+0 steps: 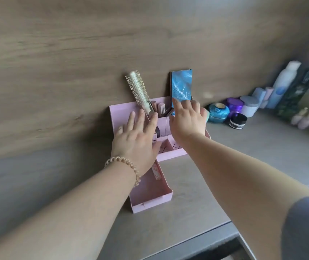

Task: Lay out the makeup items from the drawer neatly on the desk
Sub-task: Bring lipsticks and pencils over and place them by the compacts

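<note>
A pink desk organizer stands against the wooden back wall, and its pink drawer is pulled out toward me. A white round hairbrush and a blue box stick up from its top compartments, with pinkish makeup tubes between them. My left hand lies over the organizer's left part with straight fingers, below the brush. My right hand reaches to the foot of the blue box; whether its fingertips touch the box I cannot tell.
Jars and bottles line the wall at the right: a teal jar, a purple jar, a small black jar, a tall pale-blue bottle. The grey desk's front edge runs low in the view.
</note>
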Demonstrator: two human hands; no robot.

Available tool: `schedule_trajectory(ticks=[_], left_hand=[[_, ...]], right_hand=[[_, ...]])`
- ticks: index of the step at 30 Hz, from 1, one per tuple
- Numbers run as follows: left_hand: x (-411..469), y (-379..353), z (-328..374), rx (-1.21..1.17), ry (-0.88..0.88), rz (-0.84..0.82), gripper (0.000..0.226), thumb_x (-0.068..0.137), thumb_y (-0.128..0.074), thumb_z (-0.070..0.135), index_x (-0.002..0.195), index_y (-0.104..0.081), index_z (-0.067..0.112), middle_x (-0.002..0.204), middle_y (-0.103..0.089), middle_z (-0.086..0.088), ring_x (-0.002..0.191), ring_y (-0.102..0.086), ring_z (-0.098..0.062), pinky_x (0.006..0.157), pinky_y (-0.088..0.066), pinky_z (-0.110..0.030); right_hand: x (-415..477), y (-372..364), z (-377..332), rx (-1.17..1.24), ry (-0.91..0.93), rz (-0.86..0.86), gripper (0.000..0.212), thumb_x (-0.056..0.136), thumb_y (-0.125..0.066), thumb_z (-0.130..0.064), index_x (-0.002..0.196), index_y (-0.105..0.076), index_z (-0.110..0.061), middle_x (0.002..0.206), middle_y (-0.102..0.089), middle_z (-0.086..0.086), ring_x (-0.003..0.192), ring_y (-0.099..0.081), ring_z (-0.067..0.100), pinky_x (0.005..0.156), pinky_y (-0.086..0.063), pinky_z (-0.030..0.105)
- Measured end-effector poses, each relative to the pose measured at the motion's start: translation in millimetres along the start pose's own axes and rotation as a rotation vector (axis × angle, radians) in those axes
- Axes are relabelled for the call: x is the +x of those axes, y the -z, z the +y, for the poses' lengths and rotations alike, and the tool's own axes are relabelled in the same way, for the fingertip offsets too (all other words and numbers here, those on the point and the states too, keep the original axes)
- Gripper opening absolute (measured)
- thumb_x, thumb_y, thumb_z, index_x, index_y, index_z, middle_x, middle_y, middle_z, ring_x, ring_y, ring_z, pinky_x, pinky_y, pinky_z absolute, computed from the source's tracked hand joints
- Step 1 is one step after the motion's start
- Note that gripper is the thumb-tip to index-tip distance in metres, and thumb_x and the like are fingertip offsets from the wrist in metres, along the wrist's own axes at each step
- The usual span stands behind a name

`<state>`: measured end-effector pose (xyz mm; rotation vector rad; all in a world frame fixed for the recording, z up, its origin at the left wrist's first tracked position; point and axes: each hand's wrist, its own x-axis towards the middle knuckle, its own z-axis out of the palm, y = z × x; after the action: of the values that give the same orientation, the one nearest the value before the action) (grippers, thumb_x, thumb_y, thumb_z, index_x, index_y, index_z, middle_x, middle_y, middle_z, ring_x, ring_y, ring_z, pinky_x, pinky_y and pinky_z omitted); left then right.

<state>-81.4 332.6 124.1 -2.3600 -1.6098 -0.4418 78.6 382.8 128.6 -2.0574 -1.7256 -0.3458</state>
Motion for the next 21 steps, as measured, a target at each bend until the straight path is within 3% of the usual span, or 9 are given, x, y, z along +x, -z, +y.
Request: schedule_trajectory(ticks=[5, 10, 15, 21], left_hand=[[-1.0, -2.4, 0.5, 0.057, -0.027, 0.023, 0.068, 0.088, -0.019, 0.057, 0.149, -0.015, 0.028, 0.157, -0.023, -0.007, 0.144, -0.021, -0.028, 0.107, -0.031, -0.042], [0.1, -3.3, -0.6, 0.050, -0.031, -0.016, 0.068, 0.092, -0.027, 0.055, 0.150, -0.001, 0.030, 0.160, -0.007, -0.003, 0.147, -0.006, -0.025, 0.112, -0.021, -0.040], [-0.4, -4.7, -0.2, 0.062, -0.020, -0.012, 0.069, 0.092, -0.032, 0.052, 0.150, -0.002, 0.030, 0.160, -0.010, -0.002, 0.147, -0.009, -0.024, 0.111, -0.022, -0.041], [0.0, -3.1, -1.6, 0.090, -0.013, -0.024, 0.070, 0.089, -0.039, 0.051, 0.149, -0.013, 0.026, 0.157, -0.022, -0.002, 0.145, -0.018, -0.025, 0.107, -0.030, -0.041]], right_hand=[[22.0, -24.2, -8.4, 0.021, -0.104, -0.035, 0.020, 0.091, -0.043, -0.026, 0.108, -0.051, -0.019, 0.111, -0.059, 0.007, 0.113, -0.042, 0.030, 0.090, -0.030, 0.042], [36.7, -27.6, -16.4, 0.168, -0.154, -0.020, 0.027, 0.094, -0.041, -0.040, 0.102, -0.055, -0.019, 0.109, -0.063, 0.004, 0.113, -0.045, 0.028, 0.093, -0.029, 0.043], [40.6, -15.5, -27.3, 0.307, -0.047, -0.036, 0.007, 0.091, -0.049, -0.025, 0.096, -0.052, -0.023, 0.094, -0.067, 0.001, 0.098, -0.053, 0.027, 0.078, -0.023, 0.037], [30.1, 23.9, -33.2, 0.480, -0.016, 0.111, 0.014, 0.088, -0.051, -0.020, 0.098, -0.056, -0.026, 0.096, -0.066, -0.008, 0.097, -0.052, 0.021, 0.077, -0.020, 0.032]])
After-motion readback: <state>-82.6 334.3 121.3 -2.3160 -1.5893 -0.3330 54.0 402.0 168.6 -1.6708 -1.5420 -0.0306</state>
